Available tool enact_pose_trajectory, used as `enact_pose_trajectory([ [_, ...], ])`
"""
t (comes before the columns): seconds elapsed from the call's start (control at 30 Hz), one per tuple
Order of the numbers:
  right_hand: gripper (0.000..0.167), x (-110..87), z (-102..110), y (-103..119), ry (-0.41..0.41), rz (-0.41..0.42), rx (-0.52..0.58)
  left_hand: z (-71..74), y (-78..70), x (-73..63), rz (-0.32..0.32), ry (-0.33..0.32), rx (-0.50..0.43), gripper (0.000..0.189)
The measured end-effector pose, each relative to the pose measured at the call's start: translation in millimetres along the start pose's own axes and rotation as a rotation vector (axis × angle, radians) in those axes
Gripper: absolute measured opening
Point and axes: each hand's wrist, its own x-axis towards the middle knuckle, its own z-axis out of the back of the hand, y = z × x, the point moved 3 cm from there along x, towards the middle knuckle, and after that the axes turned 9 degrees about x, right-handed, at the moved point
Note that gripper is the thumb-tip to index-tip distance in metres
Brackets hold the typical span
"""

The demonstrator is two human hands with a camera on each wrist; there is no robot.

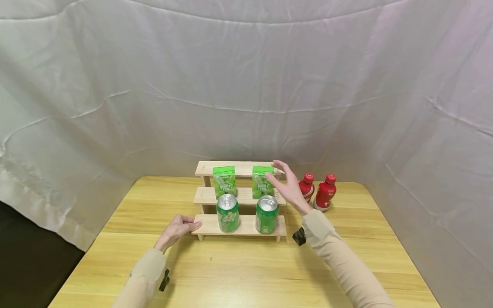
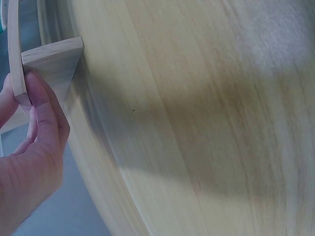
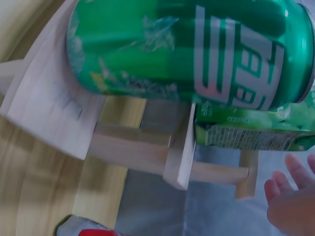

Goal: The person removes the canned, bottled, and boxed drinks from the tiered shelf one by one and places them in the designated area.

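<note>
A three-step wooden display rack (image 1: pixel 247 224) stands on the table. My left hand (image 1: pixel 176 231) pinches the left end of its lowest board, thumb above and fingers beneath, as the left wrist view shows. Two green drink cartons (image 1: pixel 224 182) (image 1: pixel 261 184) stand upright on the middle step, and two green soda cans (image 1: pixel 228 217) (image 1: pixel 267 218) on the lowest. Beside the right carton my right hand (image 1: pixel 289 188) is raised, thumb and fingers spread, holding nothing. In the right wrist view a gap separates its fingers (image 3: pixel 296 172) from the carton (image 3: pixel 251 132).
Two red bottles (image 1: pixel 306 188) (image 1: pixel 325 192) with red caps stand on the wooden table (image 1: pixel 246 269), right of the rack and close to my right forearm. A grey cloth (image 1: pixel 246 77) hangs behind and around the table.
</note>
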Motion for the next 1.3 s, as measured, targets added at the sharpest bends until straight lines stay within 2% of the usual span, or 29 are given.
enact_pose_trajectory([
  [0.27,0.058,2.7,-5.0,2.6,0.029,-0.037,-0.016,0.4,0.6,0.7,-0.008,0.008,-0.002,0.03],
  [0.57,0.053,4.4,-8.4,2.6,0.047,-0.029,-0.004,0.5,-0.1,0.7,0.008,-0.004,-0.015,0.027],
  [0.73,0.051,3.8,-8.9,4.1,0.058,-0.077,0.038,0.4,0.7,1.8,0.013,-0.008,-0.013,0.028],
  [1.0,0.044,3.8,-8.8,6.3,0.012,-0.114,0.066,-0.5,-0.2,0.9,0.009,-0.007,-0.015,0.029],
  [1.3,0.042,-3.5,-3.2,7.8,-0.058,-0.073,0.066,0.2,-1.3,-0.7,-0.009,0.012,-0.017,0.028],
])
